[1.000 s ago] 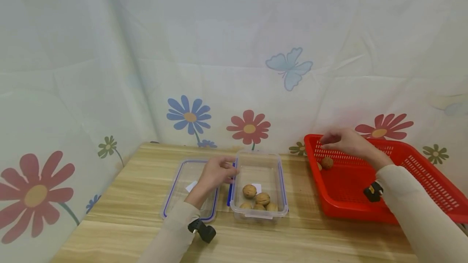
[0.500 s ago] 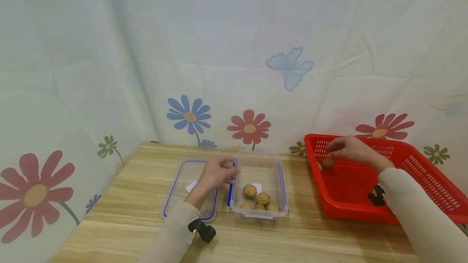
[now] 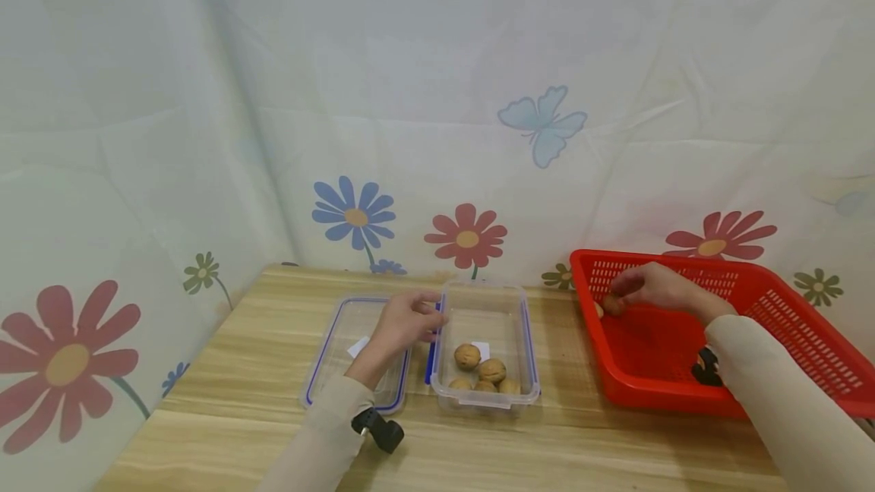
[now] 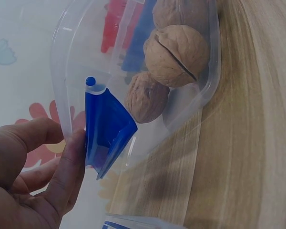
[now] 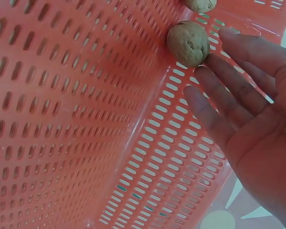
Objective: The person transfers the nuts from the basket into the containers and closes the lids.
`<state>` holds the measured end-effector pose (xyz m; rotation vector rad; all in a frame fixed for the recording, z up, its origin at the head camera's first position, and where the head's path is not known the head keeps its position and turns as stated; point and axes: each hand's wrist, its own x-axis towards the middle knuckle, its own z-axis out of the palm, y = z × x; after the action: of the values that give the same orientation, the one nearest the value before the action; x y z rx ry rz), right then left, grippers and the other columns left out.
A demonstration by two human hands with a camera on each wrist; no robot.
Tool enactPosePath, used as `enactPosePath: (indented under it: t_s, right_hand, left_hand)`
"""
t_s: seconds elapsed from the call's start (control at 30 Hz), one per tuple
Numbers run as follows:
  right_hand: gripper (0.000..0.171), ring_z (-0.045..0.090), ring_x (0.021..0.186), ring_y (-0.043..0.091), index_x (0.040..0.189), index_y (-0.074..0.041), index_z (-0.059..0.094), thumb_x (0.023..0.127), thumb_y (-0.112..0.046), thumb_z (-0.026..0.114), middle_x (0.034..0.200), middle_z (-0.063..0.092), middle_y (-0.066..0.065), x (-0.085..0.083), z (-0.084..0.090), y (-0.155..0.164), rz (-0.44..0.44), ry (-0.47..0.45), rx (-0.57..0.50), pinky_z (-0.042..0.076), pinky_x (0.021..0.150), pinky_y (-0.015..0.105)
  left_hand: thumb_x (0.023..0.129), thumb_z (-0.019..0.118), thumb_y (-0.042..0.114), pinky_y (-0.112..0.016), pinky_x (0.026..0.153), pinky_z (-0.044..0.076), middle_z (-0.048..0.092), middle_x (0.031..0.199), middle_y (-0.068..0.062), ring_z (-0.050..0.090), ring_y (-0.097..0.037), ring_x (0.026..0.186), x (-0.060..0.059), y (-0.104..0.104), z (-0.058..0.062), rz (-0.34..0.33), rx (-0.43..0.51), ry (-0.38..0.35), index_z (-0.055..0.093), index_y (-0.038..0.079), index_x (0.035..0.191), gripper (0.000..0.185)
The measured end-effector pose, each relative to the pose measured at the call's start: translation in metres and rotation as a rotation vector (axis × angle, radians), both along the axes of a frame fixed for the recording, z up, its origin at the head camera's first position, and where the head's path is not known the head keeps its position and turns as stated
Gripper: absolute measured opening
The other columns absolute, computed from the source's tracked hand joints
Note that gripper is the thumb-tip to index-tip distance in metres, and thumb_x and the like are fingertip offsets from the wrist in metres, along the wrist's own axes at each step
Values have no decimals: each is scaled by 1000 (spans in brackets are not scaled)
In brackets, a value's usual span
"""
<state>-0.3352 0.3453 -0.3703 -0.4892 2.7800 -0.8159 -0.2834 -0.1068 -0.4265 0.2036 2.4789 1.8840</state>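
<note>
My left hand [image 3: 405,319] pinches the left rim of a clear plastic container [image 3: 531,340], beside its blue latch [image 4: 102,129]. Several walnuts [image 3: 492,370] lie at the container's near end; one with a dark seam [image 4: 177,56] shows large in the left wrist view. My right hand [image 3: 659,287] is inside a red plastic basket [image 3: 656,401], its fingers extended and apart. In the right wrist view its fingertips reach the side of one walnut [image 5: 188,44], without a grip on it. A second walnut [image 5: 201,4] sits just beyond, partly cut off by the frame.
A clear lid with a blue seal [image 3: 335,348] lies left of the container, partly under my left forearm. A small white paper [image 3: 357,347] shows on it. The wooden table [image 3: 225,370] meets a flowered curtain [image 3: 410,135] behind. The basket's slotted walls stand high around my right hand.
My right hand has come down into the basket and its fingers have moved onto the walnut at the left wall. My left hand has stayed at the container's rim.
</note>
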Motion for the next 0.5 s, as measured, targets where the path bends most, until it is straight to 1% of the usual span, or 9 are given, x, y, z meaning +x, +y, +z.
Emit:
enactPosePath:
  t_s: [0.17, 0.3, 0.4, 0.5]
  right_hand:
    - [43, 66, 107, 31, 134, 3, 71, 95, -14, 81, 124, 73, 18, 0, -1, 0, 10, -13, 19, 53, 104, 67]
    - [44, 65, 106, 30, 131, -1, 73, 93, -20, 83, 122, 73, 15, -2, -2, 0, 3, -44, 59, 50, 104, 71]
    - [43, 65, 104, 28, 128, -2, 75, 92, -24, 86, 118, 75, 11, -3, -3, 1, -5, -69, 76, 50, 105, 71]
    - [41, 65, 101, 27, 125, -3, 77, 91, -25, 86, 115, 75, 10, -3, -3, 1, -16, -82, 89, 51, 104, 70]
  left_hand:
    - [94, 77, 0, -36, 71, 67, 75, 103, -18, 77, -28, 83, 0, 0, 0, 0, 5, -1, 65, -6, 136, 44]
    - [94, 77, 0, -36, 71, 67, 75, 102, -18, 77, -28, 83, 0, 0, 0, -1, 1, 0, 66, -6, 136, 44]
    - [94, 77, 0, -36, 71, 67, 75, 102, -18, 77, -28, 82, 0, 0, 0, -2, 3, 1, 65, -6, 136, 44]
    - [94, 76, 1, -36, 71, 67, 74, 102, -17, 77, -27, 81, 0, 0, 0, -1, 2, -1, 65, -6, 137, 44]
